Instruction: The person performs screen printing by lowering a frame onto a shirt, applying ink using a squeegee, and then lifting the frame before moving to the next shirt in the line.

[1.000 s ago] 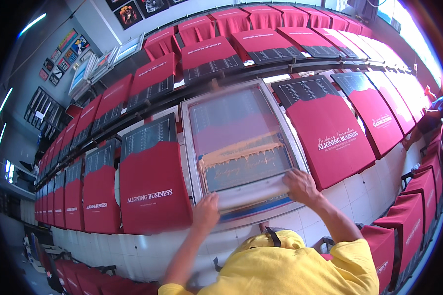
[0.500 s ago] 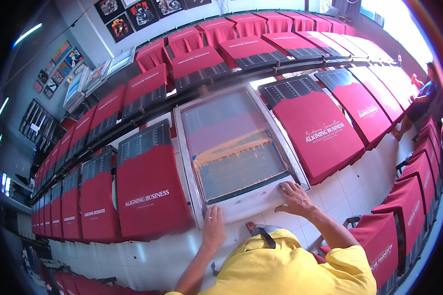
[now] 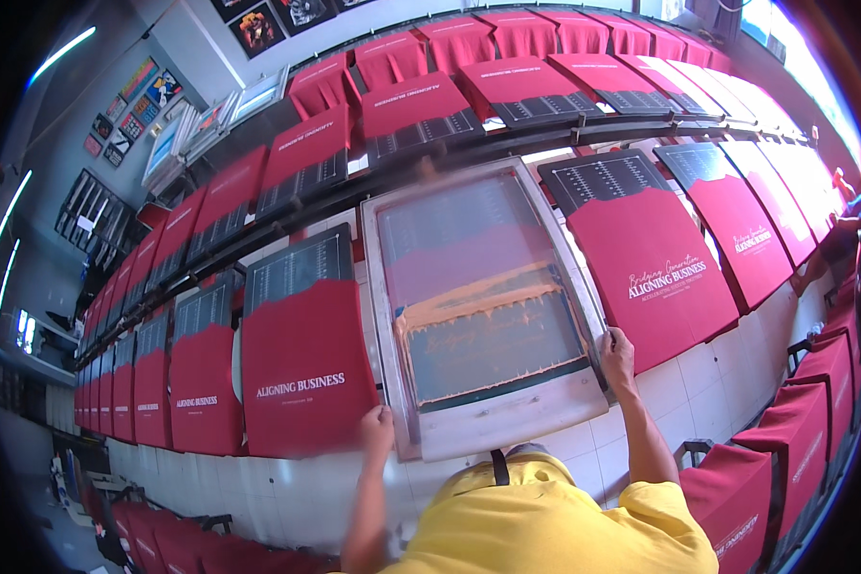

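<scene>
A silkscreen frame (image 3: 507, 424) with pale wooden rails lies over a red shirt, which shows through its mesh. Orange-tan ink (image 3: 478, 295) forms a thick band across the mesh, with a ragged ink border around the dark lettered area below. Closed around the frame's right rail, near its lower corner, is my right hand (image 3: 619, 356). My left hand (image 3: 378, 428) has its fingers curled beside the lower left rail, next to the neighbouring shirt's edge; whatever it may hold is hidden. On the left lies a red printed shirt (image 3: 306, 344), and on the right another red printed shirt (image 3: 646, 258).
Rows of red shirts on dark boards (image 3: 421, 105) stretch behind and to both sides. More draped red shirts (image 3: 737, 497) stand at the lower right. Metal rails (image 3: 354, 187) run between rows. Another person's arm (image 3: 823, 253) shows at far right. White tiles (image 3: 287, 478) cover the floor.
My right hand has moved from the frame's bottom rail up to its right rail. My left hand has shifted from the lower left corner to just outside the left rail. The view has turned slightly.
</scene>
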Demonstrator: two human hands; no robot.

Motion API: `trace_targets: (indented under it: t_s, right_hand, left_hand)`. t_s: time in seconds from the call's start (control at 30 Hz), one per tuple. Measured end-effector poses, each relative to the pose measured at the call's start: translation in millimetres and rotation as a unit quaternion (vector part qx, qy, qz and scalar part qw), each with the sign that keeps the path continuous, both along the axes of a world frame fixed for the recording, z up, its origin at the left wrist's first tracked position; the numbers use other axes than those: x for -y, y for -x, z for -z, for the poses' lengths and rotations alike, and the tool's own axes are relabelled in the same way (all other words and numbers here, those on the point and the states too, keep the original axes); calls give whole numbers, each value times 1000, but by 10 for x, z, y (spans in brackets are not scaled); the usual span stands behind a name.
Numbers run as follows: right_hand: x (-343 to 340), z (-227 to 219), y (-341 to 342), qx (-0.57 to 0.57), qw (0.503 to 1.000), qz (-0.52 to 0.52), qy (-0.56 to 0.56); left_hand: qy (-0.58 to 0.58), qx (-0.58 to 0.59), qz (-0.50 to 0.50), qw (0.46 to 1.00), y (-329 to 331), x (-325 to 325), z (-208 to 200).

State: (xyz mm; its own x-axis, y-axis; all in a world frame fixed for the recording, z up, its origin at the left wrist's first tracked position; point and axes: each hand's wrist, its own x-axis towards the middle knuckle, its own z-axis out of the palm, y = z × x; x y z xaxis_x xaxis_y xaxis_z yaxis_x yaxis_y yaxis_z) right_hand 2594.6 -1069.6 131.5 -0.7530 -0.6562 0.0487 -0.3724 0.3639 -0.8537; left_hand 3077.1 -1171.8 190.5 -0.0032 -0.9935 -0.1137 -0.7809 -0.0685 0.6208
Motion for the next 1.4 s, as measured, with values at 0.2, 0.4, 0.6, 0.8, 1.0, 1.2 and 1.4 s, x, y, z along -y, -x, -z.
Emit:
trace_targets:
  t_s: [0.2, 0.4, 0.6, 0.8, 1.0, 1.2, 1.4]
  right_hand:
    - [51, -79, 15, 31, 997, 14, -76]
    - [-19, -98, 38, 63, 997, 8, -45]
    - [-90, -299, -480, -2, 999, 25, -25]
    - [59, -407, -1634, 47, 998, 32, 17]
    - [287, -550, -2896, 101, 994, -34, -4]
    - [584, -414, -3688, 71, 997, -23, -26]
    - [864, -615, -4016, 50, 997, -35, -46]
  left_hand:
    - [-27, -126, -69, 989, -8, -8, -71]
    - [20, -158, -79, 984, 72, -35, -128]
    - [73, -190, -92, 975, -416, -22, -276]
    - [104, -176, -107, 973, -1554, 42, -461]
    - [98, -188, -144, 967, -2865, 230, -483]
    - [86, -117, -138, 980, -3683, 522, -515]
    - [84, -154, -149, 973, -4043, 817, -360]
